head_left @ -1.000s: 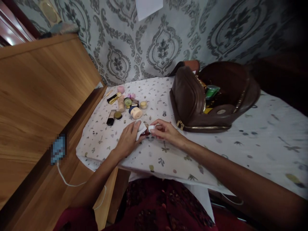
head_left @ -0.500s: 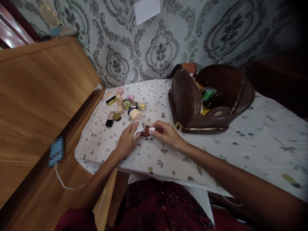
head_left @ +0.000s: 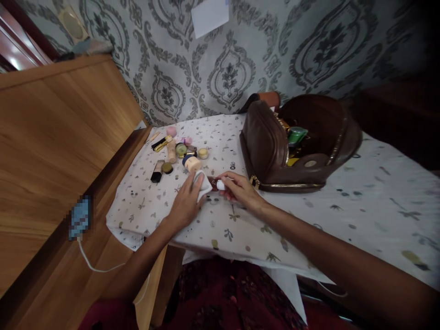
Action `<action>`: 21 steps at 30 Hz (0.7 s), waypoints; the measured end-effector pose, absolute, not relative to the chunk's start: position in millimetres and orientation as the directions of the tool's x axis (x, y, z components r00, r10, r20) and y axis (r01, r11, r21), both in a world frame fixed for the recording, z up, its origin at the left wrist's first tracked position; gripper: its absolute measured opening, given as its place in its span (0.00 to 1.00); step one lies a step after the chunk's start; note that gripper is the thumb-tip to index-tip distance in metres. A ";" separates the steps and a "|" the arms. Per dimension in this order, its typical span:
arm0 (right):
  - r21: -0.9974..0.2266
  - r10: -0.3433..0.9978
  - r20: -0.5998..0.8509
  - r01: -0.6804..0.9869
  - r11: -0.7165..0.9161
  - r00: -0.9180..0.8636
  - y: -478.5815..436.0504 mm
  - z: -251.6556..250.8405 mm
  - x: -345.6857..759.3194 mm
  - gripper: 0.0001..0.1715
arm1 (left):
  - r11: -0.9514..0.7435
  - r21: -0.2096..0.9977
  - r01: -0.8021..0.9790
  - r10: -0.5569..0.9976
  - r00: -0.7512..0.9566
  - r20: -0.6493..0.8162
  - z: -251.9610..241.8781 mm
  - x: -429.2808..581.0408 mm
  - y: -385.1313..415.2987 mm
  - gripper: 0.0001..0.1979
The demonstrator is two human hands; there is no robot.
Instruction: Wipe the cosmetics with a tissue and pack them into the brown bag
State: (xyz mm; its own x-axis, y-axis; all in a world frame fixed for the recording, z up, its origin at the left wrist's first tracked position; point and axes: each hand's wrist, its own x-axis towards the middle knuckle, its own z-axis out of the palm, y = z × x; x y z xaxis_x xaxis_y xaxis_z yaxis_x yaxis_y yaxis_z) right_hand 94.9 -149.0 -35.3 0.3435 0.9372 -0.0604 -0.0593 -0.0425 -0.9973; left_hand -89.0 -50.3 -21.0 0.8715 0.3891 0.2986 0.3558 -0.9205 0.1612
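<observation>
The surface [head_left: 343,215] under both hands wears a pale sheet printed with small leaves, and it runs far out to the right of them. To the left of the left hand stands a tall wooden cupboard [head_left: 62,137], with a blurred phone [head_left: 79,217] on a white cable lying on its lower ledge, nearer the person than the hands are. Just beyond and to the right of the right hand sits a brown bag [head_left: 268,142], unzipped and gaping, with a green packet [head_left: 297,135] showing inside. The left hand [head_left: 185,204] rests low on the sheet, its fingers closed over a white cloth [head_left: 202,183] and pressing it against the near end of a small dark bottle [head_left: 215,182]. The right hand [head_left: 239,190] is touching the other end of that bottle, thumb and fingertips pinching it around its white cap [head_left: 221,185]. So the bottle lies between the two hands, just above the sheet. Beyond the left hand, close to its fingertips, a cluster of makeup [head_left: 178,153] is scattered: small round jars, a cream tube, a black and gold stick and a pink sponge.
</observation>
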 end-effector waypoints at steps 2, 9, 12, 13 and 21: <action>-0.992 0.934 -0.063 -0.121 -0.022 0.352 -149.1 -33.9 95.0 0.24 | -0.891 0.272 0.365 0.434 0.859 0.270 -21.0 -88.2 -43.8 0.30; -0.995 0.935 0.025 -0.080 0.056 0.354 -148.1 -36.9 94.7 0.28 | -0.821 0.446 0.356 0.497 0.829 0.255 -24.9 -84.5 -52.4 0.31; -0.992 0.934 0.117 0.005 0.122 0.338 -150.0 -34.9 96.1 0.24 | -0.801 0.493 0.339 0.499 0.833 0.238 -23.0 -86.6 -53.0 0.30; -0.988 0.933 0.151 0.043 0.145 0.326 -151.0 -33.3 96.5 0.23 | -0.787 0.519 0.333 0.502 0.835 0.227 -22.0 -87.7 -51.0 0.30; -0.955 0.936 0.277 0.166 0.244 0.219 -154.6 -25.7 98.3 0.24 | -0.710 0.687 0.155 0.439 0.861 0.259 -22.1 -84.2 -21.3 0.31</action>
